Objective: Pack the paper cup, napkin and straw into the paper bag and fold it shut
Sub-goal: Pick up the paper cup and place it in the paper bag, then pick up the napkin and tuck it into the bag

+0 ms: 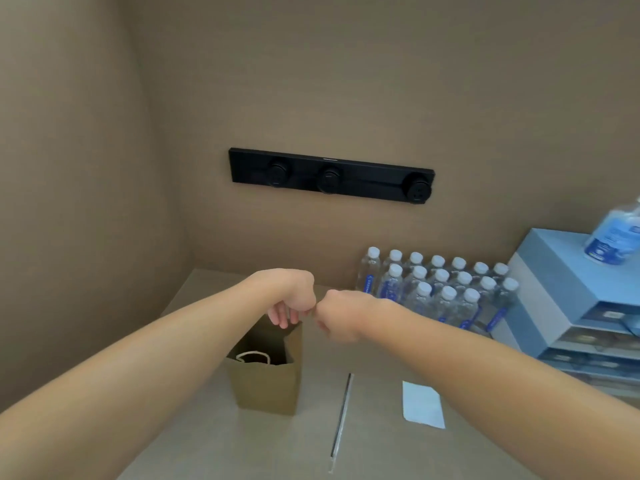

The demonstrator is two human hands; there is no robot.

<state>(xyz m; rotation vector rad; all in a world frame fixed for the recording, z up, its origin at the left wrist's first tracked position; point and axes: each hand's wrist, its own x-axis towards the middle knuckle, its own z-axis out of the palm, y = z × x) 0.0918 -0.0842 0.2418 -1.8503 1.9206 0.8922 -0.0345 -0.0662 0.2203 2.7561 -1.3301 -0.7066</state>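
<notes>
A brown paper bag (265, 386) with a cord handle stands open on the table, left of centre. My left hand (289, 301) hovers at its far rim with the fingers curled down onto the edge; whether they pinch the paper is unclear. My right hand (337, 318) is a closed fist just right of the bag, its knuckles touching my left thumb, with nothing visible in it. A wrapped straw (341, 420) lies lengthwise on the table right of the bag. A white napkin (423, 405) lies flat further right. No paper cup shows; the bag's inside is dark.
Several rows of small water bottles (440, 289) stand at the back right. A blue and white drawer unit (568, 306) with a bottle on top fills the right edge. A black socket rail (330, 176) is on the back wall. A wall closes the left side.
</notes>
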